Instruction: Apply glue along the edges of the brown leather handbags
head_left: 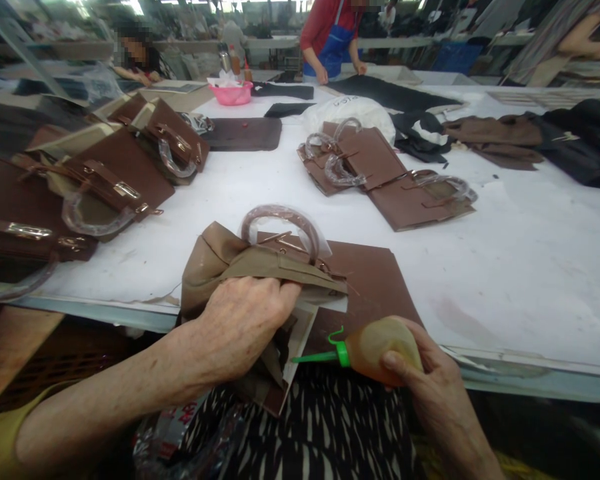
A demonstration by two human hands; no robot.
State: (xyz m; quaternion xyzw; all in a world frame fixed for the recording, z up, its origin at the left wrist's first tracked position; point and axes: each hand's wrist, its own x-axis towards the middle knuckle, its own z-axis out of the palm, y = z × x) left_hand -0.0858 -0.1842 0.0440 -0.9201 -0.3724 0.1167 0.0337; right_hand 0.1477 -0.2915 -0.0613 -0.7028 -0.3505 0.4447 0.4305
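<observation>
Head cam's the only angle here, so: the brown handbag (367, 267) is right in front of the person, at the near edge of the white table (520, 273), with its lower part hanging over toward the lap. The left hand (253, 313) is on top of it, balled up with the khaki lining (265, 263) gripped at its edge; the fingertips are tucked out of sight. The right hand (425, 363) is off to the right, wrapped around a squeeze bottle (380, 350) of amber liquid, thumb pressed on the near side.

Direction-wise, the bag's plastic-wrapped handle (280, 215) arches up on the far side, away from the person, and a flat brown panel stretches out to the right behind the bottle. The bottle lies nearly level, long axis running side to side, butt end by the right palm. Its green nozzle (317, 357) aims left at the pale strip (303, 333) on the bag, just below the left hand. Can't tell if the tip actually touches.

As for writing, the white plastic bundle (325, 110) at the back has dark handwritten marks, and the clear plastic (173, 427) by the lap has red lettering. Can't make out either one properly. No brand I can read on the bottle.
</observation>
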